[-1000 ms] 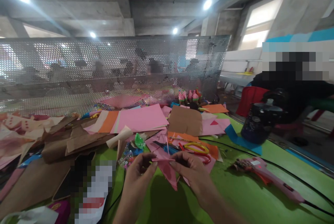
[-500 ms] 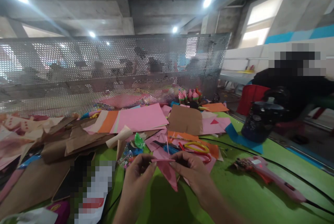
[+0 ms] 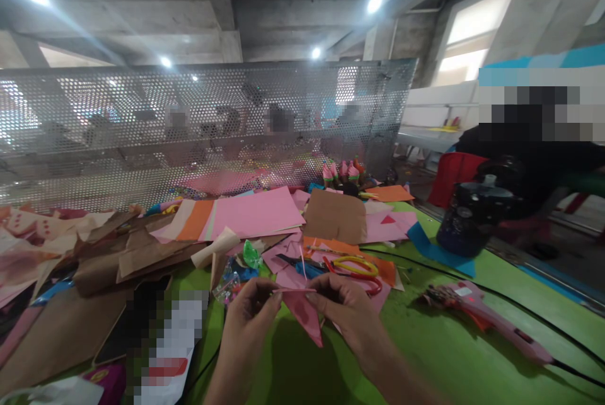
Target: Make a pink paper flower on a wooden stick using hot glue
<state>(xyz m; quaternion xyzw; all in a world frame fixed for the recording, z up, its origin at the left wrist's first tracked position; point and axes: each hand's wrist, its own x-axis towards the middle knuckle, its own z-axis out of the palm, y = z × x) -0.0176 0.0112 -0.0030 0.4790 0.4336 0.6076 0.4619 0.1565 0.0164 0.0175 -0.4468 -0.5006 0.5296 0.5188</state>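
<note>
My left hand (image 3: 253,313), right hand (image 3: 343,307): both pinched closed on pink piece (image 3: 302,312), upper edge. Probably light, bendy, easily creased; best held near corners.

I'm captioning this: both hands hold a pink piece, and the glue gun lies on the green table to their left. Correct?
Wrong side: the glue gun lies on the green table to the right of the left hand and right hand, which hold the pink piece. The head view shows it.
</note>
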